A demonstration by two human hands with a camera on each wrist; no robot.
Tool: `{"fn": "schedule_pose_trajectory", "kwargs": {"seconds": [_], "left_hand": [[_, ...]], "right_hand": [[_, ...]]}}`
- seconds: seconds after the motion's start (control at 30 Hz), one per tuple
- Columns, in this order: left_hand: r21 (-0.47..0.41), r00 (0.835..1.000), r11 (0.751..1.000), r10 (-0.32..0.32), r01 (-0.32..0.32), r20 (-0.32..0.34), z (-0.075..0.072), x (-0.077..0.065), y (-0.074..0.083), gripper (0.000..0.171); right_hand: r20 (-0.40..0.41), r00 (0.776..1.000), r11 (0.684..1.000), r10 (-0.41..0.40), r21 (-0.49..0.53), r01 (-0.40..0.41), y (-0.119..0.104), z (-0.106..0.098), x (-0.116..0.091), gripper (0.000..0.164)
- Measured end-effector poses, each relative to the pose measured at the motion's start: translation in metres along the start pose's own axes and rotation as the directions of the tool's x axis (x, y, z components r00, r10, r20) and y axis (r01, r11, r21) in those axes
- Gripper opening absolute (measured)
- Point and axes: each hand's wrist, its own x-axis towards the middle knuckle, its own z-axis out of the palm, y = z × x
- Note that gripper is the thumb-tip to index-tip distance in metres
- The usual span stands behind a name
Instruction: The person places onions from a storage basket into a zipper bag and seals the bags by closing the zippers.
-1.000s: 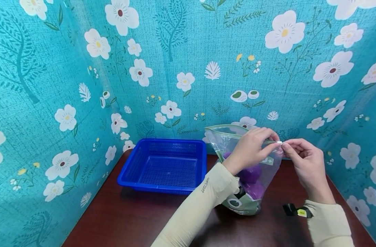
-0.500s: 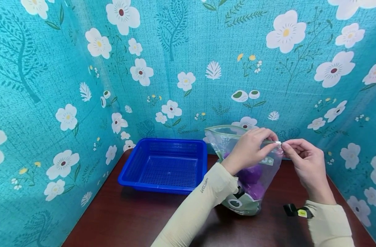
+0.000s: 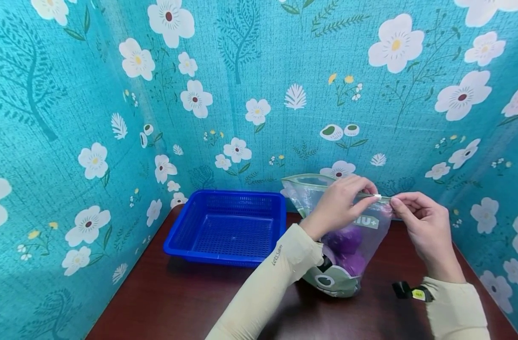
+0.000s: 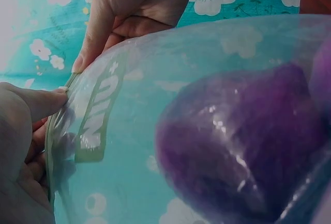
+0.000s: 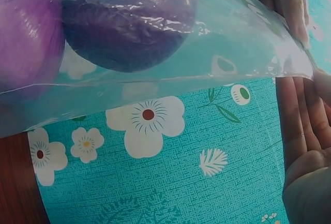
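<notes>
A clear zip bag with a green zip edge and green printed base stands upright on the table. Inside it lie several purple round things, whose exact kind the plastic blurs. My left hand pinches the white zip slider between thumb and fingers, a little in from the bag's right corner. That corner is pinched by my right hand. Left of the slider the bag's mouth gapes. In the left wrist view both thumbs press on the zip edge, close together, and a purple thing shows through the plastic.
A blue plastic basket with a mesh bottom stands on the dark wooden table, left of the bag. Flowered turquoise cloth hangs behind and at both sides. A black wrist camera is on the right sleeve.
My left hand has drawn the slider a short way left along the zip, away from the right hand. The right hand keeps its pinch on the corner.
</notes>
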Motion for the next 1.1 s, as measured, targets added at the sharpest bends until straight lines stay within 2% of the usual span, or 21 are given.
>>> {"fn": "schedule_pose_trajectory", "kwargs": {"seconds": [0.17, 0.77, 0.93, 1.1], "left_hand": [[-0.009, 1.0, 1.0, -0.004, 0.004, -0.005, -0.003, -0.002, -0.003, 0.012], [-0.01, 1.0, 1.0, -0.021, 0.021, -0.006, -0.012, -0.01, -0.011, 0.011], [-0.001, 1.0, 1.0, -0.012, 0.012, -0.006, -0.015, -0.014, -0.013, 0.011], [-0.025, 1.0, 1.0, -0.013, 0.013, -0.007, -0.018, -0.016, -0.014, 0.011]], "right_hand": [[-0.001, 1.0, 1.0, 0.006, 0.009, -0.006, 0.0, -0.001, 0.001, 0.021], [-0.018, 0.999, 0.995, 0.036, -0.09, -0.038, 0.0, -0.005, 0.0, 0.021], [-0.022, 0.999, 0.996, 0.028, -0.081, -0.03, 0.001, -0.005, 0.0, 0.02], [-0.024, 1.0, 0.992, 0.013, -0.123, -0.016, 0.002, -0.006, -0.001, 0.022]]}}
